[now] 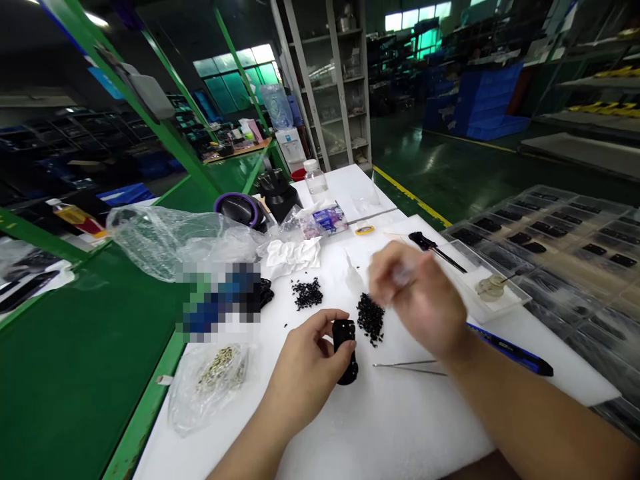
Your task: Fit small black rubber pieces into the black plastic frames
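My left hand (313, 363) grips a small black oblong plastic part (345, 353) upright just above the white work surface, thumb across its face. My right hand (420, 300) is raised to the right of it, smeared by motion. Its fingers are curled round something pale and translucent that I cannot make out. Just below the right hand lies a pile of tiny black pieces (371, 320), and a second such pile (307, 293) is further left. A translucent nozzle bottle (353, 275) stands behind the nearer pile. Metal tweezers (407, 366) lie beneath my right wrist.
A bag of small brass-coloured parts (220, 370) lies at the left. Farther back are a crumpled white cloth (294, 255), a yellow tape roll (365, 231) and a clear bottle (315, 179). At right are a blue-black tool (515, 350), a glass jar (490, 288) and trays of black parts (550, 217).
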`<control>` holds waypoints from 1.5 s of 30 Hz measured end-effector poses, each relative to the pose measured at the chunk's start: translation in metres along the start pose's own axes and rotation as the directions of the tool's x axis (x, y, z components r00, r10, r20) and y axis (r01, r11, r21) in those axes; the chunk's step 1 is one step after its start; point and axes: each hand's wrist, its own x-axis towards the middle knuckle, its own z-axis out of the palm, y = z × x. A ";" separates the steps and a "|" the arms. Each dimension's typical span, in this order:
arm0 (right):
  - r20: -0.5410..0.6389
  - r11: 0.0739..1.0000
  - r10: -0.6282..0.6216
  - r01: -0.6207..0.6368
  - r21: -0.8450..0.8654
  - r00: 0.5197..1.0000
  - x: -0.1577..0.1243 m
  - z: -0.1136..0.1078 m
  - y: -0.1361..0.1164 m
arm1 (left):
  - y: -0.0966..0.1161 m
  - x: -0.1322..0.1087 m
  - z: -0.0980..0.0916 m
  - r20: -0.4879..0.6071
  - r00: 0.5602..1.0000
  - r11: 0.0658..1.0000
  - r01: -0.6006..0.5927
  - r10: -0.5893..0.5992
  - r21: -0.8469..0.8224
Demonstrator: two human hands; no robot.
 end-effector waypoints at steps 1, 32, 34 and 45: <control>-0.148 0.994 -0.049 0.034 -0.103 0.988 0.006 -0.008 0.003 | -0.004 0.002 -0.003 -0.023 1.000 0.999 0.007 -0.008 -0.039; 0.041 0.748 -0.102 0.104 -0.656 0.994 -0.017 0.021 0.007 | -0.025 0.007 -0.096 -0.545 0.835 0.996 -0.051 0.083 0.073; 0.042 0.718 -0.107 0.107 -0.687 0.993 -0.016 0.019 0.004 | -0.029 -0.008 -0.120 -0.498 0.867 0.950 0.146 0.011 0.275; 0.296 0.648 -0.076 0.273 -0.711 0.952 -0.034 0.026 0.010 | -0.086 -0.022 -0.130 -0.235 0.971 0.686 0.198 -0.041 0.701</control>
